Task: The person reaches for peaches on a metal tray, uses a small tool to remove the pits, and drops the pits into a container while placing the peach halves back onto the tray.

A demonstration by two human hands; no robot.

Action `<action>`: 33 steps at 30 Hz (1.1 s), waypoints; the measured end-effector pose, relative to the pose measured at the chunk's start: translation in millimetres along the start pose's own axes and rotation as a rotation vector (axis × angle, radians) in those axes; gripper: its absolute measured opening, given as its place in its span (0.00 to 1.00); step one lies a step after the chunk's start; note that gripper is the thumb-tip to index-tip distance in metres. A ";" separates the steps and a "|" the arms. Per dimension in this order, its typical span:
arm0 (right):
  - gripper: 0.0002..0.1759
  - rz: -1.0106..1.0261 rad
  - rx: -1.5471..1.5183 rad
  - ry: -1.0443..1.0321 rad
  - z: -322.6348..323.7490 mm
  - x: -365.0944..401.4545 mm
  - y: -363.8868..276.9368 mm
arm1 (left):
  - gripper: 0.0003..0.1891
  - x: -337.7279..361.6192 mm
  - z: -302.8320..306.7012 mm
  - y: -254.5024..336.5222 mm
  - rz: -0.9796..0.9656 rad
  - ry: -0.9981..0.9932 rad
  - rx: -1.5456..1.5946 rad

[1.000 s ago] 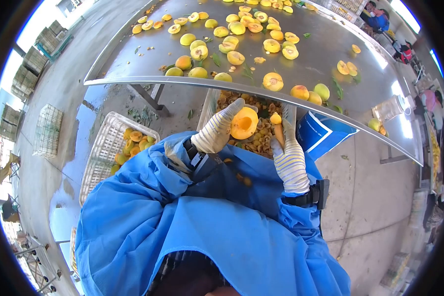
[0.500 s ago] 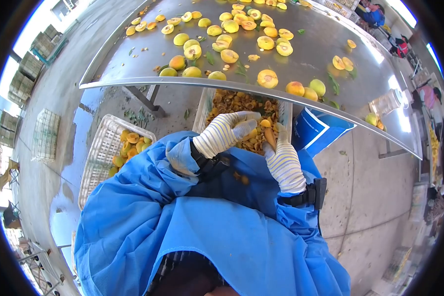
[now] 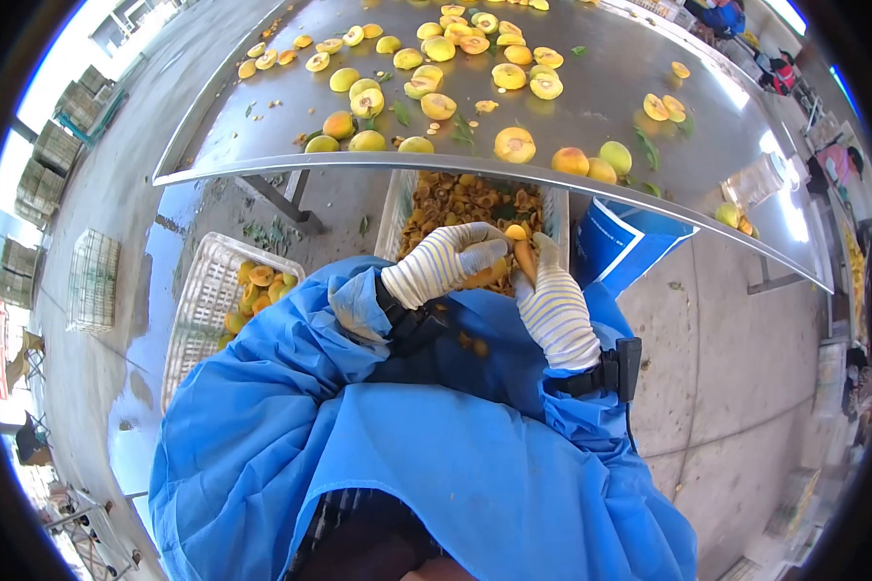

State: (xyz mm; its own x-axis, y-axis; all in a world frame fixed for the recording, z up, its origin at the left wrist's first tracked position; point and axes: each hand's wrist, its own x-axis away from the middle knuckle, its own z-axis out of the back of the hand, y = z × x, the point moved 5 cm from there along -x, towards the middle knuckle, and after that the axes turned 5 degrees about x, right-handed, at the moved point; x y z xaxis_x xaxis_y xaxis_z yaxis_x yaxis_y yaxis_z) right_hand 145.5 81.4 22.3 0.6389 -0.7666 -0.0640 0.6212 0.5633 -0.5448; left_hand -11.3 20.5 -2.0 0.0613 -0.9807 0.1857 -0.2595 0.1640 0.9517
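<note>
My left hand (image 3: 446, 259), in a striped glove, is closed around a yellow fruit piece (image 3: 482, 276), mostly hidden by the fingers. In my right hand (image 3: 556, 308), also gloved, is a tool with a brown handle (image 3: 525, 259). A small orange fruit piece (image 3: 515, 232) shows at the tool's upper end, between the two hands. Both hands are over a white crate (image 3: 393, 215) full of fruit scraps, below the metal table's edge. Halved and whole yellow fruits (image 3: 514, 145) lie on the metal table (image 3: 591, 92) above.
On the left stands a white crate (image 3: 196, 290) holding fruit. A blue container (image 3: 615, 242) is right of the scrap crate. A clear jar (image 3: 754, 182) lies on the table's right side. Stacked crates (image 3: 92, 281) stand farther left, and people (image 3: 780, 76) are at the upper right.
My hands have come closer together, and the small orange piece now shows at the tool's upper end. The whole view has shifted slightly.
</note>
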 end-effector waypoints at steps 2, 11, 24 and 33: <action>0.33 0.008 0.041 -0.010 -2.5 1.2 0.5 | 0.22 -2.7 0.0 1.0 -0.083 -0.055 0.036; 0.28 0.087 -0.059 0.083 -3.5 3.2 3.8 | 0.29 -6.1 25.3 0.1 -0.207 0.243 0.304; 0.25 -0.111 -0.983 -0.483 -36.8 20.4 -41.6 | 0.30 14.7 23.9 11.4 -0.159 0.170 0.541; 0.26 -0.382 -1.862 -0.988 -46.9 36.7 -79.4 | 0.38 27.7 4.4 27.6 -0.343 0.333 0.618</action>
State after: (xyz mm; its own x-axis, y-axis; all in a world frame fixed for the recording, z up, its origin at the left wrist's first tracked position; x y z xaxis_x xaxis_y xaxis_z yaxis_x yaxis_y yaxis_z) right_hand 98.4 -5.9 24.0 0.9731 -0.0210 0.2292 0.0839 -0.8950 -0.4382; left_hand -21.0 -2.6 28.4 0.4954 -0.8664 0.0625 -0.6579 -0.3272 0.6783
